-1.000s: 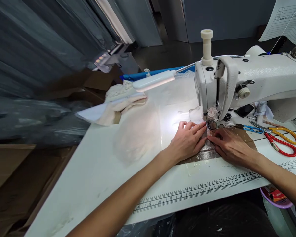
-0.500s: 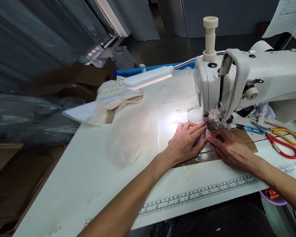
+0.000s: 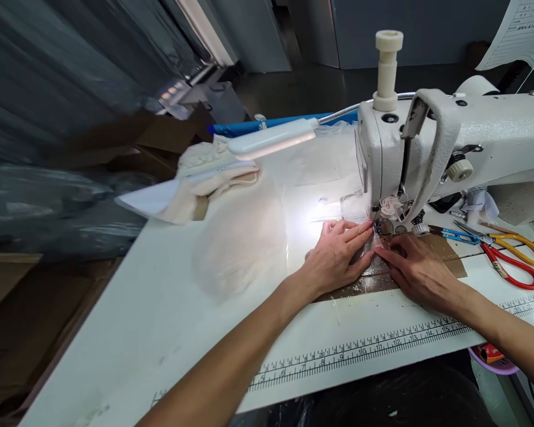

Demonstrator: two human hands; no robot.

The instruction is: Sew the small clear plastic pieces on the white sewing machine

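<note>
At the needle end of the white sewing machine [image 3: 498, 127], a small piece of thin, pale sheer fabric [image 3: 377, 241] lies between my hands. My left hand [image 3: 336, 255] rests flat beside the presser foot area, fingers stretched out and their tips touching the fabric's left side. From the right, my right hand [image 3: 420, 270] has its fingers bent, with thumb and forefinger pinching the fabric's near edge. Both hands are over a shiny brown plate [image 3: 365, 286]. The needle and the foot are mostly hidden behind machine parts and fingers.
Scissors with red and yellow handles [image 3: 516, 274] and blue thread snips [image 3: 458, 235] lie right of my right hand. A lamp [image 3: 273, 137] hangs over the white table [image 3: 160, 332]. Sheer fabric [image 3: 242, 243] and folded cream cloth [image 3: 225, 181] lie left. A ruler strip [image 3: 360, 351] runs along the front.
The view has shifted slightly, so the machine appears a little farther right. Both hands hold nearly the same place at the needle, and the fabric shows no clear movement.
</note>
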